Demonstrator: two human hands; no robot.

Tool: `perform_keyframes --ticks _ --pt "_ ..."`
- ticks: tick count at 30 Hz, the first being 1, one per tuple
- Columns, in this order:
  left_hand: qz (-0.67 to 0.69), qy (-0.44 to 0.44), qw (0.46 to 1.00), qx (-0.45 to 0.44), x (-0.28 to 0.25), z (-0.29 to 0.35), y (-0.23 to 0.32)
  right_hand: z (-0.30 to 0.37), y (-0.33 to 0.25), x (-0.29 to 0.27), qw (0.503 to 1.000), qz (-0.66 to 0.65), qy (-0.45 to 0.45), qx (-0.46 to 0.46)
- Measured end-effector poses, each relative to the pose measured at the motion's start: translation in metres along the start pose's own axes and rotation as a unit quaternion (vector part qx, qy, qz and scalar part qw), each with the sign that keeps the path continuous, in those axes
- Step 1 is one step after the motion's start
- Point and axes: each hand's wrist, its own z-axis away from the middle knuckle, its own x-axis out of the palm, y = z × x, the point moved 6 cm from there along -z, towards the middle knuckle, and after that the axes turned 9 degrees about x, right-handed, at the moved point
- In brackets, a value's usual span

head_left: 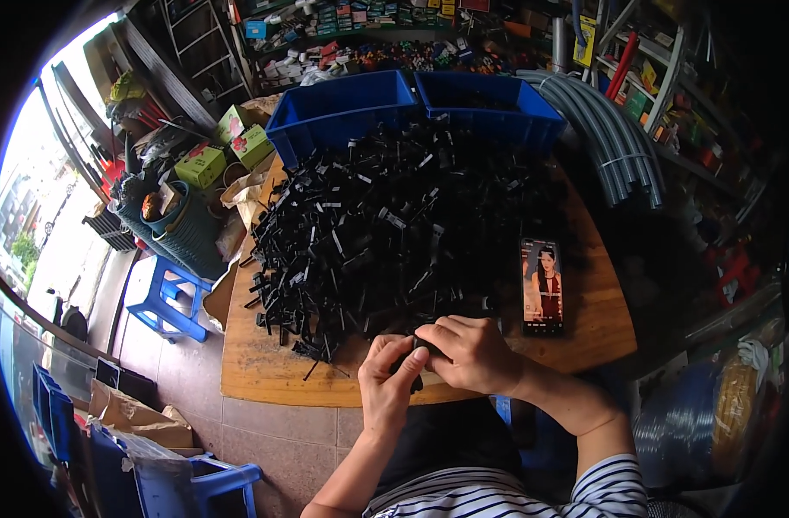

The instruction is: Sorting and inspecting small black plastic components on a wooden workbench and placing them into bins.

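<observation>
**Both hands closed on one small black part at the counter's near edge**

I see my left hand [387, 373] and right hand [469, 352] meeting at the near edge of the wooden counter [265, 367], fingers curled tight round a small black plastic part [416, 364]; its shape is mostly hidden. Just beyond lies a big heap of black plastic parts [386, 233]. A smartphone [542, 286] lies right of the heap, screen lit. Farther back, two blue plastic crates [342, 108] stand side by side; grey corrugated conduit [614, 138] curves to their right.
</observation>
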Motion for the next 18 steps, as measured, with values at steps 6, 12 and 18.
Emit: perform_keyframes --ticks 6,12,18 --pt "0.086 0.025 0.995 -0.047 -0.003 0.005 -0.012 0.006 -0.003 0.01 0.998 -0.001 0.04 -0.043" --pt "0.329 0.075 0.934 -0.121 -0.008 0.001 -0.026 0.004 -0.005 0.022 0.991 -0.099 0.039 0.076" --pt "0.138 0.106 0.985 0.022 0.017 -0.004 0.011 0.026 -0.006 0.055 0.807 -0.495 0.138 0.292"
